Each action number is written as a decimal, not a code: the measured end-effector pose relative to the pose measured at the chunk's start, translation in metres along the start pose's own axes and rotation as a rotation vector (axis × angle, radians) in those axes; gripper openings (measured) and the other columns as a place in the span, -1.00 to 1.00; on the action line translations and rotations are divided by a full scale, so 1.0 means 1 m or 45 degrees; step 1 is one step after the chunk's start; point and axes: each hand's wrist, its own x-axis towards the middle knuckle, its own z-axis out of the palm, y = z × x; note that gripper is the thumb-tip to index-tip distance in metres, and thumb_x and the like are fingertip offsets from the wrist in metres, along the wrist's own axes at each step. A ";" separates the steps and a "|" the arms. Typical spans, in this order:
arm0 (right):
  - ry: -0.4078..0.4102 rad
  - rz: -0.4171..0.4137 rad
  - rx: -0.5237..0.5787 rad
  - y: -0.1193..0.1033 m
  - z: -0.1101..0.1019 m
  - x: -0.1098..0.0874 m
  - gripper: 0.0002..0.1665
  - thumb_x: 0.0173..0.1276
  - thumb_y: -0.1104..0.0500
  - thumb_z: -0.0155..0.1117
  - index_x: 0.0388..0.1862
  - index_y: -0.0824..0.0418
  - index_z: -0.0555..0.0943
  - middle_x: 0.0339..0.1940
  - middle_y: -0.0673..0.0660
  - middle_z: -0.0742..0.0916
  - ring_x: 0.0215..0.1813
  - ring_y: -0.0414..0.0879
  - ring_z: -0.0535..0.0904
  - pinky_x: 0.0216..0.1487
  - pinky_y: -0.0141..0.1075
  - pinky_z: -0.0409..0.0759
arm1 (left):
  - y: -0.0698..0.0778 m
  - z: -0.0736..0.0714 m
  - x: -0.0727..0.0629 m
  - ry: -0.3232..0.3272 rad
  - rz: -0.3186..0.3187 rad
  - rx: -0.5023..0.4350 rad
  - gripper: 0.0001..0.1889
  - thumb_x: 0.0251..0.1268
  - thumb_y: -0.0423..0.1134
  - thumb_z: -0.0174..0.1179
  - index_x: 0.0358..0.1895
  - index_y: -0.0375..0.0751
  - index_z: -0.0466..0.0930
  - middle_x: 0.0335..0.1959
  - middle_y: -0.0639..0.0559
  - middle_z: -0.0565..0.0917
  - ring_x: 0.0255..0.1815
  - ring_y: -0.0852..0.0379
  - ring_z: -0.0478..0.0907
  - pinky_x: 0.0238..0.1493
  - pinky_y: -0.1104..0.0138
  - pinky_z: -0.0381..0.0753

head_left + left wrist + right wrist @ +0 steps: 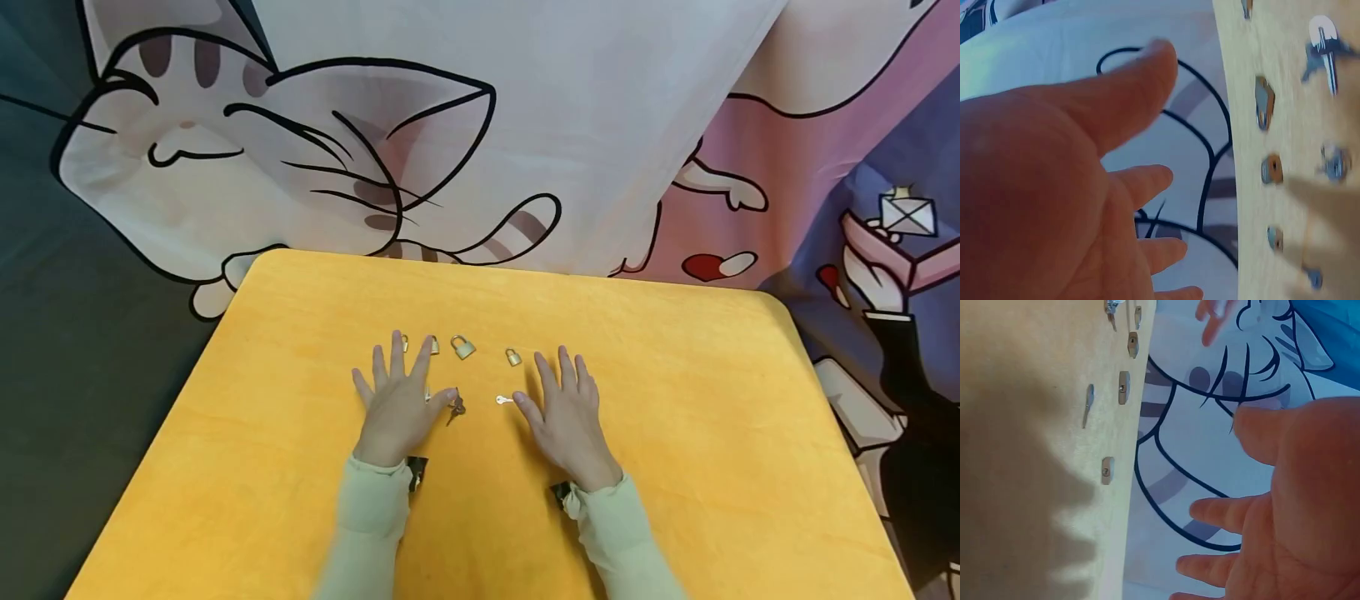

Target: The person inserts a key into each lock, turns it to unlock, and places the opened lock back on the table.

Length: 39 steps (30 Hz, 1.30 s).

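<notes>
My left hand hovers over the table with its fingers spread and nothing in its grasp. Its thumb overlaps a bunch of dark keys in the head view, and its fingertips partly cover two small brass padlocks, one of them by the index finger. To the right lie a larger brass padlock and a small one. My right hand, likewise spread and holding nothing, has its thumb tip beside a silver key. In the right wrist view that key lies apart from the row of padlocks.
The padlocks and keys lie on a yellow table with rounded far corners. Behind its far edge hangs a cloth printed with a cartoon cat. Pale green sleeves cover both forearms.
</notes>
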 end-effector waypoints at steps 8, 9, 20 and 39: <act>-0.041 -0.029 -0.075 -0.005 -0.009 0.018 -0.17 0.53 -0.17 0.14 0.57 0.25 0.24 0.59 0.46 0.12 0.57 0.46 -0.10 0.46 0.32 -0.07 | -0.026 -0.013 0.000 -0.060 -0.095 -0.002 -0.17 0.49 0.05 0.13 0.65 0.00 -0.11 0.63 -0.32 -0.32 0.57 -0.44 -0.48 0.32 -0.41 -0.59; -0.050 -0.035 -0.084 -0.007 -0.010 0.021 -0.17 0.52 -0.18 0.14 0.57 0.24 0.24 0.59 0.46 0.12 0.57 0.45 -0.10 0.46 0.31 -0.06 | -0.029 -0.015 -0.001 -0.069 -0.107 -0.001 -0.19 0.51 0.02 0.12 0.65 -0.01 -0.10 0.62 -0.34 -0.32 0.57 -0.44 -0.48 0.32 -0.41 -0.59; -0.172 -0.112 -0.168 -0.034 -0.011 0.061 -0.16 0.51 -0.20 0.16 0.59 0.18 0.23 0.58 0.44 0.16 0.59 0.39 -0.09 0.50 0.24 -0.02 | -0.058 -0.022 -0.002 -0.102 -0.180 -0.010 -0.24 0.49 -0.02 0.15 0.58 -0.28 0.09 0.58 -0.47 -0.12 0.56 -0.50 -0.31 0.37 -0.40 -0.47; -0.341 -0.368 -0.364 -0.108 0.031 0.155 -0.40 0.56 -0.11 0.13 0.47 0.07 0.45 0.34 0.18 0.59 0.32 0.13 0.52 0.18 -0.04 0.57 | -0.061 -0.006 0.009 0.205 -0.270 -0.057 -0.52 0.26 -0.04 0.39 0.02 -0.41 0.66 -0.11 -0.32 0.59 -0.07 -0.27 0.52 -0.13 -0.06 0.55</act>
